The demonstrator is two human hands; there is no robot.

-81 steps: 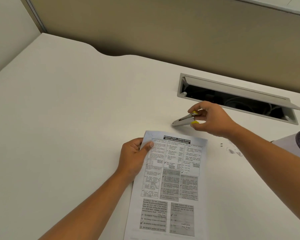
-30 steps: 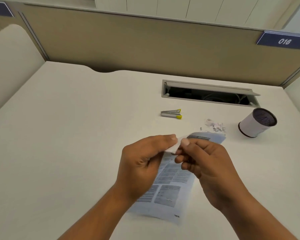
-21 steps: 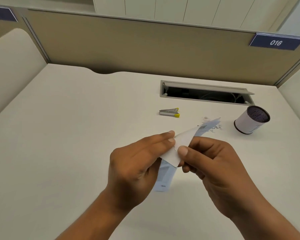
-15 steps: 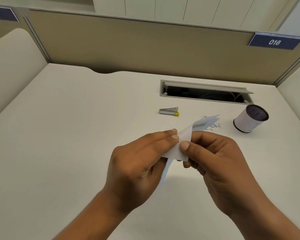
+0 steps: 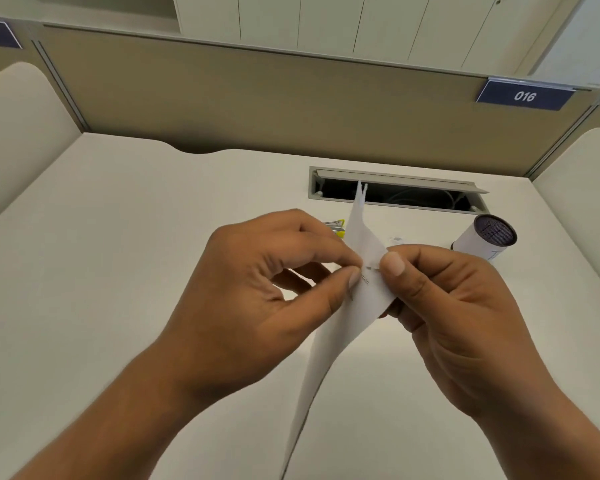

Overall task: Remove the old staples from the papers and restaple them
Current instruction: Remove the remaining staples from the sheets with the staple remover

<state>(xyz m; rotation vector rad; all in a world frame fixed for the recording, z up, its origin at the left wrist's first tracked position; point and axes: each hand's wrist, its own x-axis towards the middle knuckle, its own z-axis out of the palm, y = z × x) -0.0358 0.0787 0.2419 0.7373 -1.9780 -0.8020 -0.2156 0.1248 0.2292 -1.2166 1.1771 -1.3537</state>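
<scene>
The stapled papers (image 5: pixel 340 327) are held up off the desk, turned nearly edge-on, their blank back side toward me. My left hand (image 5: pixel 257 299) pinches them from the left, thumb and forefinger at the corner. My right hand (image 5: pixel 454 320) pinches the same corner from the right. A small metal staple (image 5: pixel 372 268) shows in the paper between the two thumbs. The stapler (image 5: pixel 336 227), grey with yellow ends, lies on the desk behind my left hand, mostly hidden by it.
A white cylindrical cup (image 5: pixel 484 240) with a dark mesh top stands on the desk at right. Small white paper scraps (image 5: pixel 395 239) lie near it. An open cable slot (image 5: pixel 395 194) runs along the back of the desk, below a beige partition.
The stapler was put down and both hands lifted the papers. Over the last second the papers rotated from flat to nearly upright, and both hands came closer to the camera.
</scene>
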